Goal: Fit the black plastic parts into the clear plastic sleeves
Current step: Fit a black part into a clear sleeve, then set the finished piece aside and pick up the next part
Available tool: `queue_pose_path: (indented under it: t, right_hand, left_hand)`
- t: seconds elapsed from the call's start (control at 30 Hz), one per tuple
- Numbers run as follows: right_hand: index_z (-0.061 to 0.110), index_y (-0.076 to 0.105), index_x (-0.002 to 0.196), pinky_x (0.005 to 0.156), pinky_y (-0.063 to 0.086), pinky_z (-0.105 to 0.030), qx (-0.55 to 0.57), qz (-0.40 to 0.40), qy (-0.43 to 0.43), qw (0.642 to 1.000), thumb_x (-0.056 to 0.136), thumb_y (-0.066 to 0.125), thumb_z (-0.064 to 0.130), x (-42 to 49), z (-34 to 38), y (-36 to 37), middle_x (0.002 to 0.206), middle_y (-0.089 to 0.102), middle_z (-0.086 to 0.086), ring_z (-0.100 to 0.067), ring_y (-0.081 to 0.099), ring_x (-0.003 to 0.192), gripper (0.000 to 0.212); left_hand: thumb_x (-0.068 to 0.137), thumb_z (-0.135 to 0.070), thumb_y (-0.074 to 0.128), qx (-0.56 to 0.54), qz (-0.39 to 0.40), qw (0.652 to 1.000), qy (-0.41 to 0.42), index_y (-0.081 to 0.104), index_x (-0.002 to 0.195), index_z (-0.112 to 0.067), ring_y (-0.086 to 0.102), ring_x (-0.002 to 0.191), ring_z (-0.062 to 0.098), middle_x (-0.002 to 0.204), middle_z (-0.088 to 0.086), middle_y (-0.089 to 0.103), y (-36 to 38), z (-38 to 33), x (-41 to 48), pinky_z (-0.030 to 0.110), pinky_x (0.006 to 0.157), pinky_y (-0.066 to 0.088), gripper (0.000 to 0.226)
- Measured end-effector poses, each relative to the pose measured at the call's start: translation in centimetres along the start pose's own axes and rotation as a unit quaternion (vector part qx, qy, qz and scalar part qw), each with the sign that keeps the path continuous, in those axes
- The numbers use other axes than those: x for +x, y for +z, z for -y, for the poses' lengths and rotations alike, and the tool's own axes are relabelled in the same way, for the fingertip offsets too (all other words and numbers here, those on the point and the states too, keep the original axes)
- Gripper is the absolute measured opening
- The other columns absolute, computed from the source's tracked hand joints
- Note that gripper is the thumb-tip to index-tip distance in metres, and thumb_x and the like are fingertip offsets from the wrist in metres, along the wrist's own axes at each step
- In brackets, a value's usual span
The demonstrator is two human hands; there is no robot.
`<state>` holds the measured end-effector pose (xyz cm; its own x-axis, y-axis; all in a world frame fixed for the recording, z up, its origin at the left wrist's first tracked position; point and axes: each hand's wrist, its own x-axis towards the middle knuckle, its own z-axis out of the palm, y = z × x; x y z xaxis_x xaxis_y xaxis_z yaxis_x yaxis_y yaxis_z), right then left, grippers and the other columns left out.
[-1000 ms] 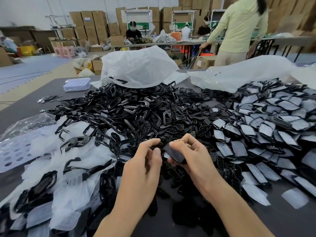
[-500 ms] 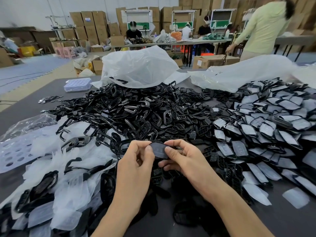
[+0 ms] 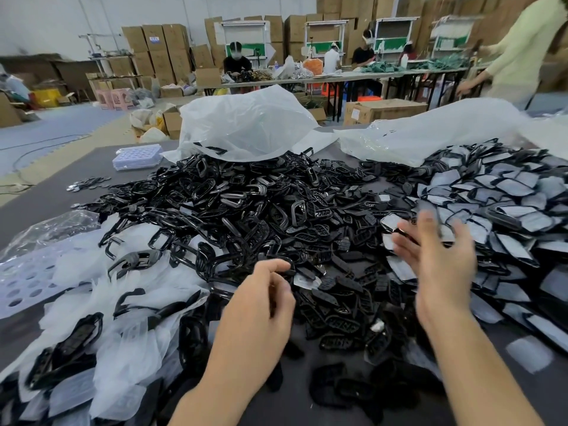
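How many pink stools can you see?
2. Both stand side by side on the floor, far back on the left: one pink stool, and the second just right of it. More may be hidden behind the clutter.

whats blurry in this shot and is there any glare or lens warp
Head view: the right hand is smeared by motion blur, while the left hand is fairly sharp; head view: light glints off the pile of glossy black plastic parts; head view: the wide-angle lens bows straight lines near the frame edges.

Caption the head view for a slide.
Open right hand over heap of clear-sleeved black plastic parts; curled left hand at loose black plastic parts.
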<state>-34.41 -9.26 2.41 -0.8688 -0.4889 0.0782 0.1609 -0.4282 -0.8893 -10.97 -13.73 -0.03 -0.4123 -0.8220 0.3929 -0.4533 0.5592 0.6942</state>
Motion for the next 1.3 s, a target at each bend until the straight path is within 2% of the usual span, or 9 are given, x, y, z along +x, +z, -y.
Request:
queue_pose_path:
  t: [0.1,0.27,0.37,0.47,0.5,0.73,0.97,1.1,1.3]
  right_hand:
    - [0.021,0.011,0.162,0.059,0.058,-0.022,-0.038,-0.04,-0.002,0.998,0.099,0.066,0.03,0.6,-0.2,-0.7,0.096,0.077,-0.006,-0.013,0.072,0.062,0.084]
    - [0.038,0.034,0.154,0.064,0.059,-0.017,-0.238,0.153,-0.092,0.955,0.102,0.056,0.035,-2.3,-2.5,1.8,0.098,0.077,0.016,-0.006,0.074,0.075,0.056]
    - [0.041,0.042,0.149,0.092,0.043,-0.004,-0.411,0.298,-0.138,0.85,0.102,0.056,0.039,-4.1,-4.3,2.6,0.125,0.067,0.02,0.01,0.06,0.111,0.049]
    - [0.037,0.04,0.152,0.117,0.028,-0.027,-0.577,0.38,-0.191,0.697,0.103,0.048,0.044,-5.1,-5.9,2.8,0.157,0.04,0.015,-0.009,0.037,0.142,0.05]
    - [0.039,0.041,0.151,0.118,0.026,-0.03,-0.595,0.383,-0.19,0.681,0.103,0.046,0.045,-5.2,-6.1,2.8,0.158,0.036,0.016,-0.012,0.034,0.143,0.048]
    - [0.04,0.05,0.139,0.114,0.032,-0.03,-0.546,0.382,-0.18,0.723,0.099,0.054,0.037,-5.2,-5.6,2.6,0.137,0.051,0.024,-0.007,0.041,0.129,0.04]
    - [0.045,0.044,0.146,0.114,0.026,-0.022,-0.514,0.434,-0.2,0.712,0.099,0.059,0.038,-5.2,-5.1,2.7,0.136,0.052,0.029,0.004,0.037,0.129,0.05]
    - [0.044,0.047,0.145,0.105,0.028,-0.009,-0.486,0.435,-0.213,0.728,0.098,0.063,0.035,-5.4,-4.7,2.9,0.127,0.057,0.031,0.01,0.04,0.119,0.051]
    - [0.055,0.046,0.14,0.096,0.033,-0.002,-0.441,0.454,-0.168,0.756,0.093,0.07,0.033,-5.7,-4.7,2.8,0.114,0.047,0.05,0.01,0.048,0.115,0.058]
  left_hand:
    - [0.095,-0.045,0.039,0.139,0.06,0.985,0.083,0.043,0.122,-0.042,0.048,0.102,0.0,0.106,-0.025,0.051,0.8,-0.1,-0.4,0.018,0.088,0.038,0.028]
    - [0.089,-0.048,0.047,0.247,0.086,0.954,0.144,0.058,0.128,-0.029,0.052,0.125,0.022,0.131,-0.002,0.055,1.7,0.8,-0.9,0.04,0.107,0.042,0.044]
    - [0.087,-0.047,0.055,0.327,0.037,0.938,0.113,0.062,0.13,-0.026,0.051,0.133,0.035,0.142,0.011,0.054,1.4,1.7,0.1,0.053,0.11,0.041,0.048]
    - [0.084,-0.047,0.07,0.346,0.029,0.936,0.066,0.061,0.137,-0.023,0.047,0.137,0.037,0.149,0.013,0.05,1.1,2.2,1.2,0.056,0.112,0.036,0.059]
    - [0.086,-0.049,0.068,0.349,0.039,0.935,0.057,0.058,0.14,-0.024,0.046,0.139,0.034,0.151,0.01,0.049,1.1,2.2,1.5,0.053,0.114,0.034,0.061]
    - [0.072,-0.031,0.086,0.336,0.003,0.933,0.129,0.069,0.114,-0.022,0.066,0.094,0.022,0.103,-0.006,0.07,1.6,2.2,1.7,0.038,0.08,0.053,0.046]
    - [0.086,-0.02,0.072,0.239,-0.034,0.957,0.159,0.066,0.11,-0.025,0.06,0.089,0.014,0.098,-0.016,0.066,1.3,2.4,1.6,0.031,0.076,0.054,0.025]
    - [0.096,-0.033,0.053,0.098,-0.034,0.993,0.055,0.052,0.118,-0.044,0.055,0.098,-0.004,0.1,-0.033,0.052,0.6,1.8,1.3,0.004,0.078,0.041,0.025]
    - [0.096,-0.032,0.062,-0.043,-0.063,0.997,-0.028,0.049,0.097,-0.05,0.062,0.092,-0.005,0.091,-0.02,0.067,0.1,1.6,1.5,0.008,0.074,0.043,0.022]
